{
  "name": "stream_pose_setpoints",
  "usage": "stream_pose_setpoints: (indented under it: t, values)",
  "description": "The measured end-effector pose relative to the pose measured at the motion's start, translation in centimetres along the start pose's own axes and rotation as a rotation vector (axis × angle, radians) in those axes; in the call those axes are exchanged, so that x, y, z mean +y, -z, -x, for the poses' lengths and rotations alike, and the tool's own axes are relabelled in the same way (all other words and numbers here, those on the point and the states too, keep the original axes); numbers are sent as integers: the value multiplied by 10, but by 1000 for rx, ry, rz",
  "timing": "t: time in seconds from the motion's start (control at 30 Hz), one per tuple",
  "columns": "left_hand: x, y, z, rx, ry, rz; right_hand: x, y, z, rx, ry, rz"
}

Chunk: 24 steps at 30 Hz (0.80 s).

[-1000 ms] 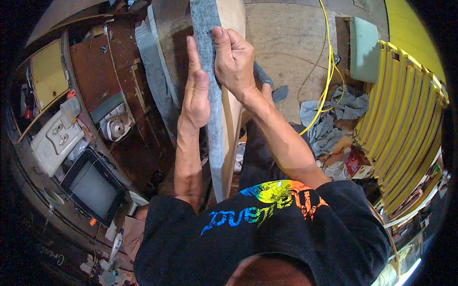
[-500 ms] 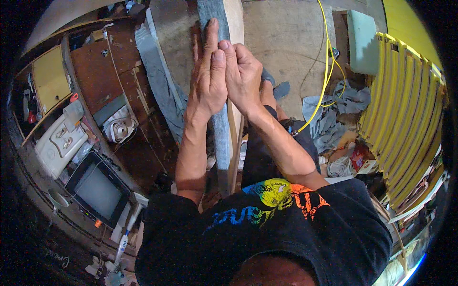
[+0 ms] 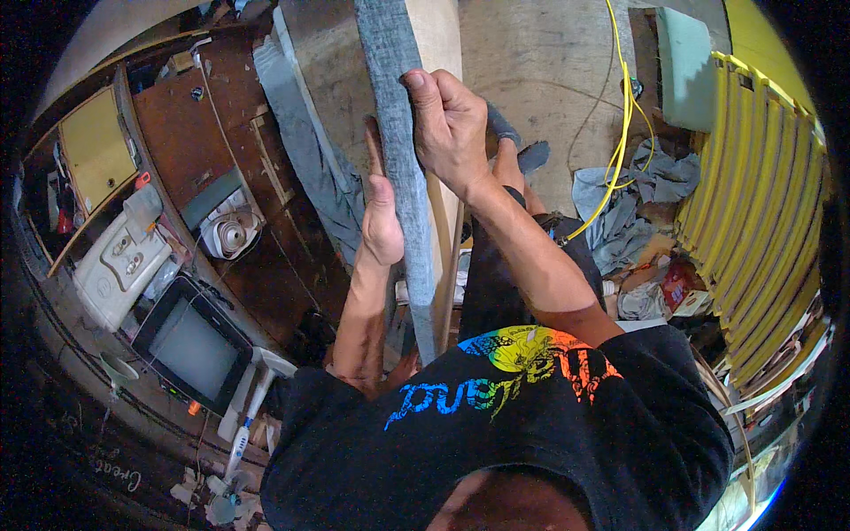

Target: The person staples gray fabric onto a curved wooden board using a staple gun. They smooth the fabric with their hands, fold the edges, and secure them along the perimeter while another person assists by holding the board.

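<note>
A long wooden piece (image 3: pixel 436 62) stretches away from me, and a strip of blue-grey fabric (image 3: pixel 400 133) runs along its upper edge. My right hand (image 3: pixel 452 133) is closed on the fabric's right side, thumb on the edge and fingers curled below it. Lower and to the left, my left hand (image 3: pixel 382 221) lies along the strip's left side. Its thumb points up and its fingers are stretched out, partly hidden behind the strip.
More grey fabric (image 3: pixel 305 142) hangs to the left, by brown cabinets. A dark screen (image 3: pixel 197 341) sits at lower left. A yellow hose (image 3: pixel 622 115) passes on the right. Beyond it lie crumpled cloths (image 3: pixel 620 212), a pale green cushion (image 3: pixel 683 71) and a ribbed yellow panel (image 3: pixel 753 212).
My left hand has come off the top of the fabric strip and moved back and down its left side, apart from my right hand. My right hand stays by the edge.
</note>
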<state>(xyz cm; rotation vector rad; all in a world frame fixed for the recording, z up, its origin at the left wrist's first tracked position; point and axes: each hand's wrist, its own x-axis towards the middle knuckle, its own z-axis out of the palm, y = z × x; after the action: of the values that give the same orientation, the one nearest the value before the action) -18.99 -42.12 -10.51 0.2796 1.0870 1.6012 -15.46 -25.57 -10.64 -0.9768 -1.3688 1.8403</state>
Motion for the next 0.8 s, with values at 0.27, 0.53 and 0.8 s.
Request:
stream_pose_setpoints:
  t: [0.27, 0.53, 0.8]
  values:
    - [51, -61, -42, 227, -197, -1096, -1, 3, -3, 0, 57, 8]
    - [40, -58, -45, 212, -166, -323, -6, 10, -1, 4, 51, -23]
    - [18, -37, -21, 206, -54, -461, -5, 13, -2, -25, 13, -50]
